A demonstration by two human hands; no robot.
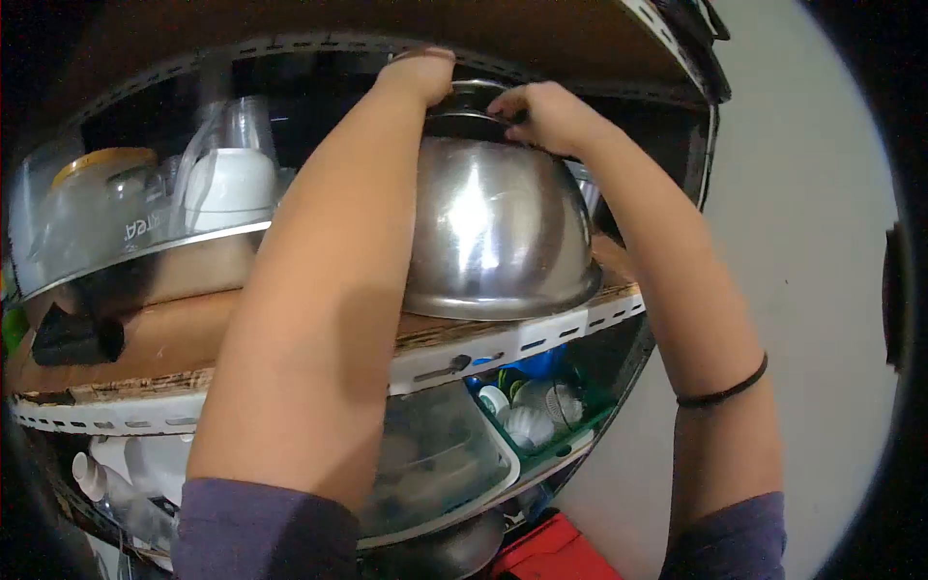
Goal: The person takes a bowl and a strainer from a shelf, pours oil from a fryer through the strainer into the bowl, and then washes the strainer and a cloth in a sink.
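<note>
A large shiny steel mixing bowl (498,227) rests upside down on the shelf, its wide rim at the bottom. Above and behind it shows a smaller round metal vessel (474,97) with a bright rim, partly hidden. My right hand (546,114) is at this vessel's right side, its fingers bent and closed around the edge. On the other side, my left hand (425,75) reaches to the vessel's left edge; the wrist and the back of the hand show, but the fingers are hidden.
A metal tray (145,261) on the left holds a white cup (230,184) and clear plastic containers. The perforated shelf edge (522,345) runs in front. Below are a clear plastic box (440,454) and a green basket (570,440). A wall (793,290) stands at right.
</note>
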